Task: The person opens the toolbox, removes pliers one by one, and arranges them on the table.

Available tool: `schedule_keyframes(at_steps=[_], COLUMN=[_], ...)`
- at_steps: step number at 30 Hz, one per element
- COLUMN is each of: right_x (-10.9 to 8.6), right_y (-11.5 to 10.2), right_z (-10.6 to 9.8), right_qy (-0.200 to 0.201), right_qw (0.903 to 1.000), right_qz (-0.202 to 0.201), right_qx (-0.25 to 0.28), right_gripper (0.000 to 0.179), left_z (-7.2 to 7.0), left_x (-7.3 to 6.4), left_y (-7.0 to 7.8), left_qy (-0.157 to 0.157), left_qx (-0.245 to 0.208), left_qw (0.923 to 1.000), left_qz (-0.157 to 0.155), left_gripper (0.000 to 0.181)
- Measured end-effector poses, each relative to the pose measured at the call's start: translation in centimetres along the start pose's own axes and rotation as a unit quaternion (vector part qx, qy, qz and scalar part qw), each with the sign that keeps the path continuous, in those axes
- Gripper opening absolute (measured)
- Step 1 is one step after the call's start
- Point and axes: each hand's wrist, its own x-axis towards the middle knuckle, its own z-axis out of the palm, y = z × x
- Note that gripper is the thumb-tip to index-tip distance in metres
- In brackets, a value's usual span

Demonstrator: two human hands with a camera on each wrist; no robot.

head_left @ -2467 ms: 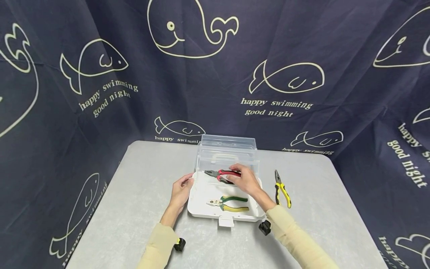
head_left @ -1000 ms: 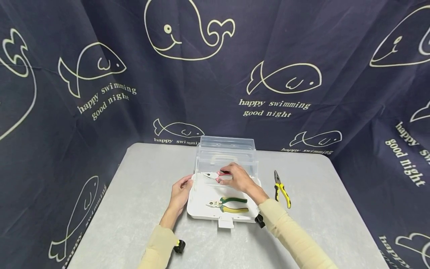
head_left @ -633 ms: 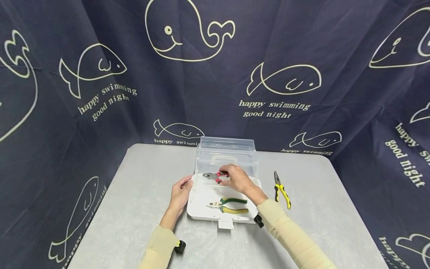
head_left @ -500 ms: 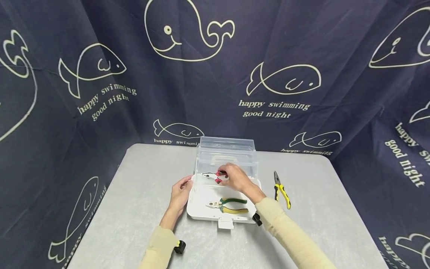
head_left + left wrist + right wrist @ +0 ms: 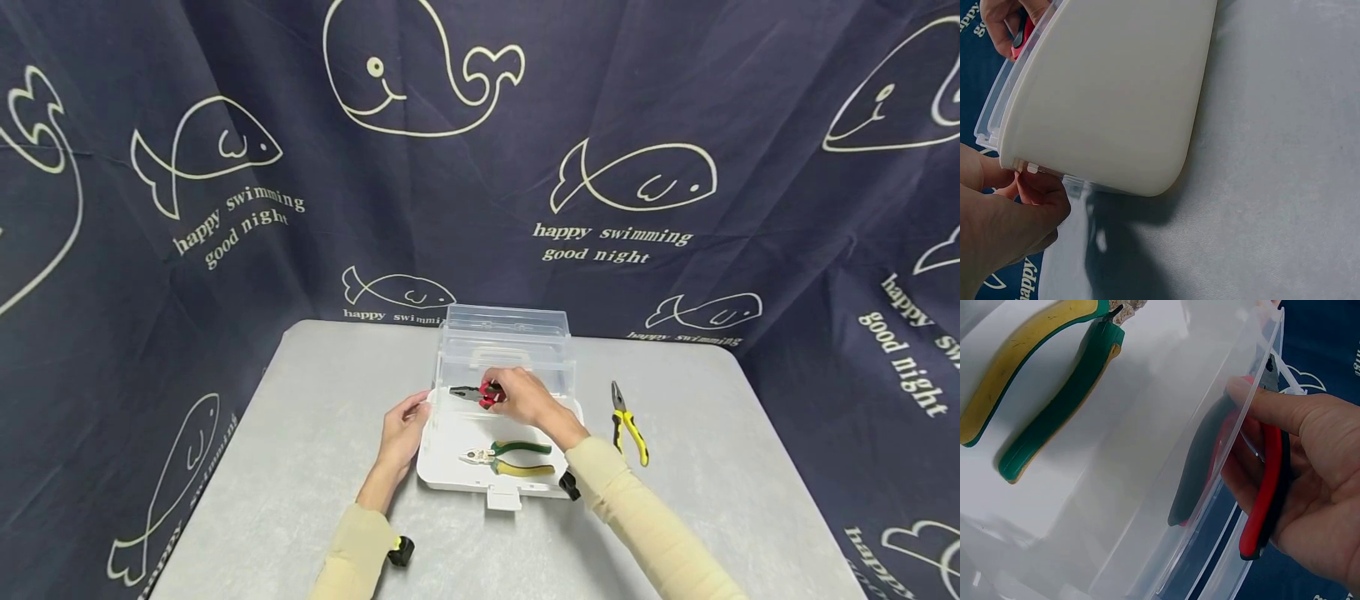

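Note:
A white plastic case (image 5: 442,429) lies open, with clear trays and lid raised at its back. My right hand (image 5: 525,396) holds red-and-black pliers (image 5: 467,393) by the handles, at the clear tray along the back of the case. In the right wrist view, one red handle (image 5: 1266,494) is on the hand's side of the clear wall, the other seen through it. Combination pliers with green and yellow handles (image 5: 525,470) lie in the case. My left hand (image 5: 403,429) pinches the left edge of the case; its curled fingers (image 5: 1041,200) show at the rim corner.
Long-nose pliers with yellow-and-black handles (image 5: 637,433) lie on the grey table (image 5: 315,467) right of the case. A white latch flap (image 5: 504,498) juts from the case's front. A dark blue printed curtain (image 5: 480,208) hangs behind the table.
My right hand has moved left with the red-and-black pliers and covers more of their handles. The left hand, the case and the other pliers stay in place.

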Motion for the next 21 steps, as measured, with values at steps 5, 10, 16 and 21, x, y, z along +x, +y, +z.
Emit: schedule_keyframes(at_steps=[5, 10, 16, 21], right_x=[-0.11, -0.34, -0.52, -0.66], right_y=[-0.17, -0.30, -0.15, 0.34], right_z=[0.04, 0.07, -0.13, -0.35], right_qy=[0.005, 0.004, 0.006, 0.008], right_qw=[0.9999, 0.9999, 0.9999, 0.9994], right_qz=[-0.002, -0.005, -0.012, -0.031], right_qx=[-0.013, -0.011, 0.000, 0.011], right_gripper=[0.028, 0.025, 0.020, 0.016], left_z=[-0.01, -0.05, -0.04, -0.09], left_x=[0.08, 0.12, 0.02, -0.16], left_y=[0.08, -0.13, -0.05, 0.18], left_qy=[0.001, 0.004, 0.002, 0.000], left_qx=[0.003, 0.004, -0.004, -0.004], left_qw=[1.0000, 0.9999, 0.9999, 1.0000], left_qz=[-0.008, -0.014, -0.009, -0.007], left_gripper=[0.031, 0.031, 0.031, 0.032])
